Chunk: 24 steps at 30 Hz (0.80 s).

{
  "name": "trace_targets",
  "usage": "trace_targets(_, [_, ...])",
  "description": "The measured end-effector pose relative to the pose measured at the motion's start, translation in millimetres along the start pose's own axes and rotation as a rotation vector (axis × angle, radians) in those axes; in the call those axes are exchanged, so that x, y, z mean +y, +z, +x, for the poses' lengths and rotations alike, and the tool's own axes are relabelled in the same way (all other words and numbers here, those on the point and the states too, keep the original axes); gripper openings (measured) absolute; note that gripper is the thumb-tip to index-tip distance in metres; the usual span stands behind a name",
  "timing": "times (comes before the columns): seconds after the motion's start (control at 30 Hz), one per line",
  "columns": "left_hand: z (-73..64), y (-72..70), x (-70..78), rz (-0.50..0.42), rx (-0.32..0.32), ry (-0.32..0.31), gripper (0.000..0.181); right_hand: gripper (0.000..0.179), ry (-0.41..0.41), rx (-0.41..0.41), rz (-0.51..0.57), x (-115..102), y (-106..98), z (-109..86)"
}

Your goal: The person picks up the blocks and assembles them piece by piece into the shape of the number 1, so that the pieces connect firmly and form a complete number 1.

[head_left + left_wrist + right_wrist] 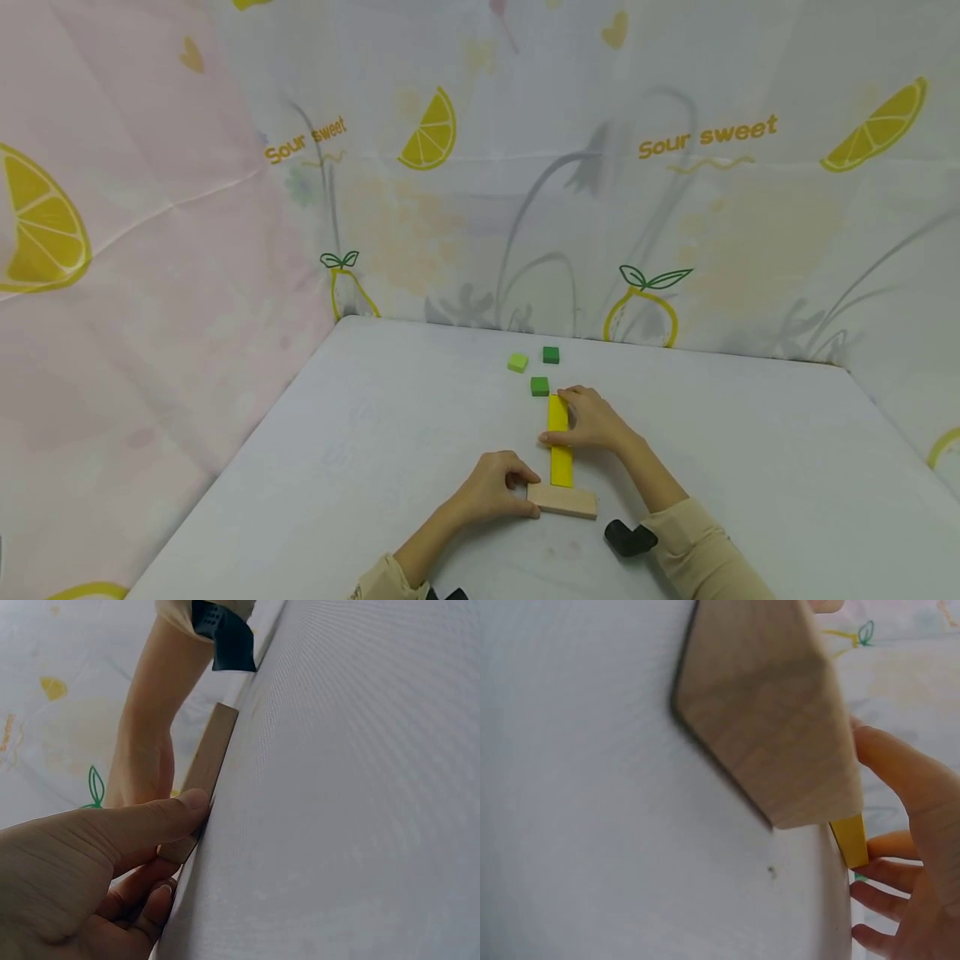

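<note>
A plain wooden block lies crosswise on the white table. My left hand pinches its left end between thumb and fingers, also seen in the left wrist view. From the wooden block's far side a yellow strip runs away from me, making a T with it. Whether the strip is one block or two end to end, I cannot tell. My right hand grips the strip's far part, thumb on the near side and fingers at the far end. In the right wrist view the wooden block hides much of the yellow.
Just beyond the strip's far end sits a green cube. Behind it are a lime cube and a dark green cube. A lemon-printed curtain stands along the table's back edge. Black wrist mounts hang by the sleeves.
</note>
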<state>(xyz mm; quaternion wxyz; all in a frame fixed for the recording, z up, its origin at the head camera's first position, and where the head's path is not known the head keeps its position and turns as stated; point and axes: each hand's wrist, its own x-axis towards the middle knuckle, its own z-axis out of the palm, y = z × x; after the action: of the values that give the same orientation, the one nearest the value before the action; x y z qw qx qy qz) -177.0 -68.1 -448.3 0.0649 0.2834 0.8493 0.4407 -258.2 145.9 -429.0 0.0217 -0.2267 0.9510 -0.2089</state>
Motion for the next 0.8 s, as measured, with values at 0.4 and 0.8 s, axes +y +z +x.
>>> trace_targets(0.4, [1.1, -0.9, 0.9, 0.003, 0.000, -0.011, 0.033, 0.091, -0.008, -0.016, 0.021, 1.8, -0.7, -2.4])
trace_targets(0.8, [0.8, 0.0, 0.5, 0.001, -0.004, -0.005, 0.033, 0.086, -0.021, 0.000, 0.033, 3.4, 1.9, -4.7])
